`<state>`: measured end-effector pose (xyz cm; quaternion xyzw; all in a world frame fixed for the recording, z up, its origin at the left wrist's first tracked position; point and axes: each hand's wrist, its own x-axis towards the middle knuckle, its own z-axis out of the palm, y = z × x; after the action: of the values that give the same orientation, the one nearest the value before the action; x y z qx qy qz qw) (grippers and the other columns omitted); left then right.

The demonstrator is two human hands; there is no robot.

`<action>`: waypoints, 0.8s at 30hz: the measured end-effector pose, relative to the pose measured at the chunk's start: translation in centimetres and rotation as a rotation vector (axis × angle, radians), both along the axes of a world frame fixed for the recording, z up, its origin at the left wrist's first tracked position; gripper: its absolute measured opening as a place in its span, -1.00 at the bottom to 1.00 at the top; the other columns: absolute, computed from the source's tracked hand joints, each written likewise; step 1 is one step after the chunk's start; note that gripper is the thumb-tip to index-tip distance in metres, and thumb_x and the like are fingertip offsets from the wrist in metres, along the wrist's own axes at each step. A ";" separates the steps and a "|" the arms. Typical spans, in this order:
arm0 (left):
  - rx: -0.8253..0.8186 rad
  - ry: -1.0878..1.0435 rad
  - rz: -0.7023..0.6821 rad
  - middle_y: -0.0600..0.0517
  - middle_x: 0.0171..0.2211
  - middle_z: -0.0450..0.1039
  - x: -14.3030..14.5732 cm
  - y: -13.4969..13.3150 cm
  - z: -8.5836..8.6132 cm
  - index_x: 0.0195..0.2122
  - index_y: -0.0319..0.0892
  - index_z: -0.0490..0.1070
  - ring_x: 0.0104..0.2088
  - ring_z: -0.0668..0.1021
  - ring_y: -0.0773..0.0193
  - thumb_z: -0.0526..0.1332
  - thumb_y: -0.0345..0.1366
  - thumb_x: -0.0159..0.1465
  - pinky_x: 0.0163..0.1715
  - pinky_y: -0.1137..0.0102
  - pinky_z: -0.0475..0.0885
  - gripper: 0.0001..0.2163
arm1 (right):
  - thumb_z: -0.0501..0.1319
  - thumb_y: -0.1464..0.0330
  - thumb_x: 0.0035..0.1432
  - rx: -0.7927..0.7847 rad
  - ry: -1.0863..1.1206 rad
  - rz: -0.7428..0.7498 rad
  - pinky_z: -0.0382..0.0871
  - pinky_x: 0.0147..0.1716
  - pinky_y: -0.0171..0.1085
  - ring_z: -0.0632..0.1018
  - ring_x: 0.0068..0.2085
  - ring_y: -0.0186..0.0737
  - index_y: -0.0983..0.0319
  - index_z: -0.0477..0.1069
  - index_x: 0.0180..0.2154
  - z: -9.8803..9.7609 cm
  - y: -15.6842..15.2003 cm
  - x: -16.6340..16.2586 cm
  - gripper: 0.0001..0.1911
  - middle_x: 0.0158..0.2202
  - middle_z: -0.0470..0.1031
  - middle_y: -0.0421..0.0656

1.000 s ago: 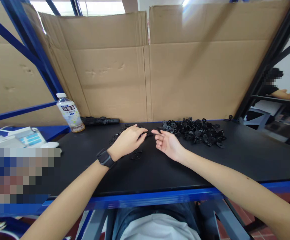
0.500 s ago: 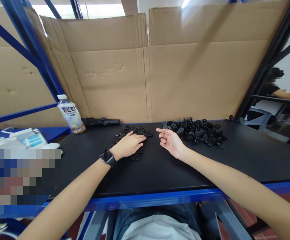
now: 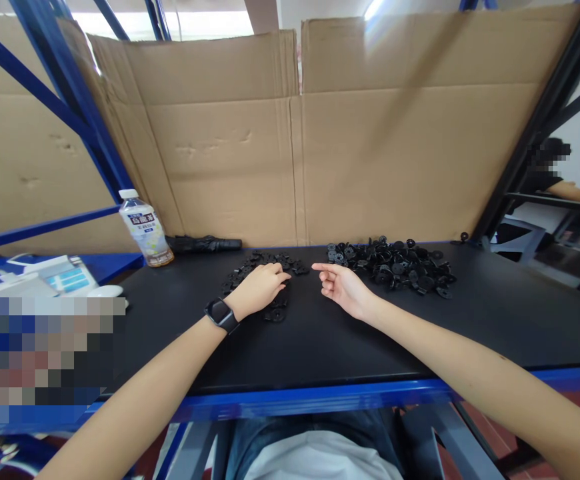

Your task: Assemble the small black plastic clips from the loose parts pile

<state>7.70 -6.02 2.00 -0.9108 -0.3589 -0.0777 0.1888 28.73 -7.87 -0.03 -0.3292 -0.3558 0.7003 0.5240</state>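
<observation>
My left hand (image 3: 261, 288), with a black watch (image 3: 221, 315) on the wrist, rests palm down over the left pile of small black plastic parts (image 3: 276, 315). Its fingers bend down into the pile, and whatever lies under them is hidden. My right hand (image 3: 345, 288) hovers just left of a larger heap of round black plastic parts (image 3: 400, 265). Its index finger points left, the other fingers are loosely curled, and nothing shows in it. A gap of bare table separates the two hands.
Upright cardboard (image 3: 230, 153) lines the back of the black table (image 3: 320, 353). On the left stand a drink bottle (image 3: 146, 230), a folded black umbrella (image 3: 205, 245) and white devices (image 3: 65, 277). Another person (image 3: 545, 170) sits far right.
My left hand's fingers have drawn in and bent down over the left pile, its thumb no longer sticking out. My right hand's fingers have come slightly closer together. The view shifted a little.
</observation>
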 end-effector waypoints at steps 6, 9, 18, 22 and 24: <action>-0.029 0.015 -0.043 -0.06 -0.28 0.38 -0.3 0.6 0.0 -0.14 -0.25 0.39 -0.26 0.46 0.23 0.07 -0.42 0.27 -0.23 0.37 0.33 -0.81 | 0.14 0.45 0.01 0.003 -0.022 0.001 0.18 -0.54 -0.40 0.25 -0.59 -0.48 0.32 0.49 -0.36 0.2 -0.3 -0.1 -0.84 -0.58 0.31 -0.24; -0.005 0.007 -0.062 -0.05 -0.25 0.37 -0.3 0.6 0.1 -0.15 -0.25 0.36 -0.24 0.44 0.20 0.09 -0.39 0.26 -0.21 0.34 0.31 -0.84 | 0.13 0.46 0.01 0.011 -0.034 -0.002 0.19 -0.53 -0.40 0.26 -0.58 -0.48 0.32 0.50 -0.38 0.3 -0.4 -0.1 -0.82 -0.57 0.31 -0.24; 0.007 -0.053 -0.039 -0.05 -0.18 0.29 -0.5 0.6 -0.2 -0.16 -0.24 0.31 -0.23 0.42 0.26 0.03 -0.45 0.27 -0.23 0.40 0.33 -0.84 | 0.15 0.44 0.00 0.024 -0.075 0.014 0.17 -0.53 -0.41 0.25 -0.58 -0.49 0.32 0.51 -0.37 0.4 -0.6 -0.3 -0.83 -0.57 0.30 -0.24; 0.090 -0.009 0.062 -0.11 -0.15 0.32 -0.7 0.7 -0.1 -0.06 -0.26 0.31 -0.16 0.42 0.17 0.06 -0.36 0.27 -0.20 0.33 0.33 -0.77 | 0.15 0.44 0.00 0.031 -0.085 0.021 0.17 -0.52 -0.41 0.25 -0.58 -0.49 0.32 0.51 -0.37 0.2 -0.4 -0.2 -0.83 -0.56 0.30 -0.24; 0.094 0.013 0.128 -0.11 -0.20 0.36 -0.8 0.8 -0.2 -0.10 -0.28 0.36 -0.19 0.44 0.13 0.07 -0.29 0.28 -0.22 0.30 0.33 -0.77 | 0.16 0.44 0.00 0.029 -0.089 0.021 0.18 -0.52 -0.40 0.26 -0.58 -0.49 0.32 0.51 -0.36 0.1 -0.3 -0.2 -0.84 -0.56 0.31 -0.24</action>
<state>6.94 -5.24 1.83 -0.8767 -0.4110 -0.0761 0.2381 28.52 -8.15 0.05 -0.3486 -0.3925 0.6850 0.5051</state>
